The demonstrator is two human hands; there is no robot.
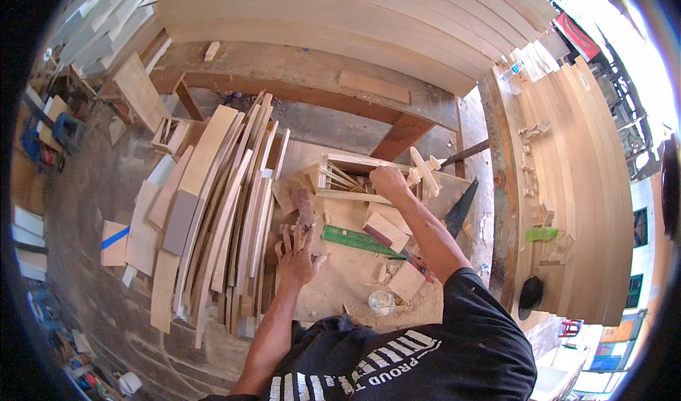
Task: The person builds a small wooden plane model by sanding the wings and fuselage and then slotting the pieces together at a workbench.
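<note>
My left hand [296,257] is open, its fingers spread over the workbench beside the stack of boards. Just beyond its fingertips lies a reddish-brown block [303,208], perhaps touched by them. My right hand [389,182] is closed at the right part of an open wooden box [355,196]. Whatever its fingers hold, if anything, is hidden. Thin wooden sticks [343,177] lie inside the box. Close to my right hand, a pale shaped wooden piece [425,171] leans at the box's end.
Long boards [206,209] are stacked at left. On the bench lie a green ruler [355,239], a wood block [387,231], red-handled pliers [417,265], a clear cup [381,302] and a dark-bladed handsaw [461,208]. Wide planks [340,18] stand beyond; more planks [582,188] are at right.
</note>
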